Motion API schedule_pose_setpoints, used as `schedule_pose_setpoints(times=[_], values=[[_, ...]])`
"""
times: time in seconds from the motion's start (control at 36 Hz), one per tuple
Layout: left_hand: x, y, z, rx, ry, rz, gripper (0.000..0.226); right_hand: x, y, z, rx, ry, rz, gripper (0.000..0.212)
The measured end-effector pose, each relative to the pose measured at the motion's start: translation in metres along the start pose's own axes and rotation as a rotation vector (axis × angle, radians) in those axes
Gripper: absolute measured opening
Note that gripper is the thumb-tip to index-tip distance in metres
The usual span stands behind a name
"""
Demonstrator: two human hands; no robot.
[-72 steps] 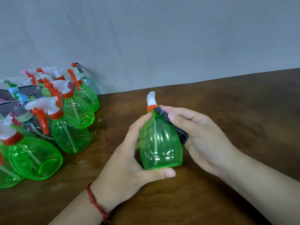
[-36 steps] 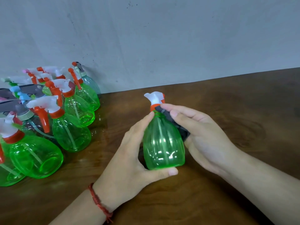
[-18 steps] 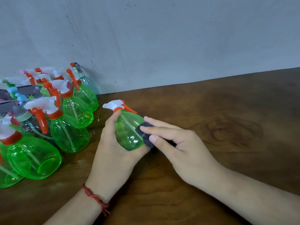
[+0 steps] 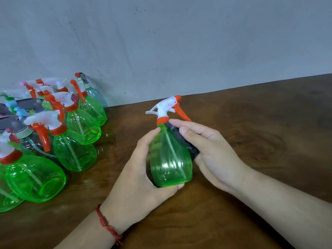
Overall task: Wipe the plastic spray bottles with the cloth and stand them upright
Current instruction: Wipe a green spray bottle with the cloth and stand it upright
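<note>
A green see-through spray bottle [image 4: 170,159] with a white head and orange trigger stands nearly upright at the middle of the brown wooden table [image 4: 251,126]. My left hand [image 4: 142,178] grips its body, thumb under the base and fingers round the left side. My right hand [image 4: 212,151] presses a small dark cloth [image 4: 181,139] against the bottle's right shoulder, fingers curled over the cloth. Most of the cloth is hidden under those fingers.
A crowd of several green spray bottles [image 4: 73,150] lies and leans at the left of the table, against the grey wall [image 4: 161,42]. One large green bottle [image 4: 34,177] lies on its side nearest the left edge.
Half a second ago the bottle was tilted over to the left with the cloth at its lower side. It is back near upright, turned so the trigger points right, with the cloth at its shoulder.
</note>
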State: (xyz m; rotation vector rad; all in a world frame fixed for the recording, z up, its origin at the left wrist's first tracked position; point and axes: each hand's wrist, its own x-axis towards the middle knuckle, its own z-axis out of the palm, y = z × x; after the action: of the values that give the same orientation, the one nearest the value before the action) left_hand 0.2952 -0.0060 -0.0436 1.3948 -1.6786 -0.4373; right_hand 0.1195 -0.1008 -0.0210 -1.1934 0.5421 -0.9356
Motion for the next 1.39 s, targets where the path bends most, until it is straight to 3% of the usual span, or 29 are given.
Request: schedule_pose_setpoints(times=[0.17, 0.39, 0.5, 0.61, 0.72, 1.03, 1.17, 1.28, 1.39], values=[[0.003, -0.010, -0.003, 0.027, 0.031, -0.003, 0.116, -0.004, 0.005, 0.001, -0.116, -0.022, -0.052, 0.029], [0.011, -0.017, -0.011, -0.127, 0.339, -0.151, 0.108, -0.019, 0.024, 0.016, -0.622, -0.075, -0.318, 0.035], [0.009, -0.011, -0.008, -0.100, 0.320, -0.135, 0.106, -0.014, 0.020, 0.014, -0.519, -0.026, -0.252, 0.034], [0.004, -0.003, -0.005, -0.184, 0.170, -0.084, 0.107, -0.006, 0.010, 0.010, -0.176, 0.024, -0.077, 0.031], [0.000, 0.004, -0.001, -0.241, 0.024, -0.051, 0.108, -0.005, -0.004, 0.006, 0.121, -0.031, 0.062, 0.034], [0.000, 0.007, -0.006, -0.134, -0.136, -0.048, 0.120, -0.006, 0.002, 0.004, 0.021, -0.027, 0.044, 0.033], [0.007, 0.000, -0.006, -0.258, 0.090, -0.139, 0.108, -0.008, 0.012, 0.009, -0.020, -0.063, 0.031, 0.035], [0.014, -0.008, -0.006, -0.334, 0.291, -0.220, 0.104, -0.011, 0.017, 0.010, -0.259, -0.079, -0.057, 0.041], [0.011, -0.009, -0.005, -0.379, 0.319, -0.245, 0.111, -0.007, 0.017, 0.011, -0.328, -0.054, -0.088, 0.040]])
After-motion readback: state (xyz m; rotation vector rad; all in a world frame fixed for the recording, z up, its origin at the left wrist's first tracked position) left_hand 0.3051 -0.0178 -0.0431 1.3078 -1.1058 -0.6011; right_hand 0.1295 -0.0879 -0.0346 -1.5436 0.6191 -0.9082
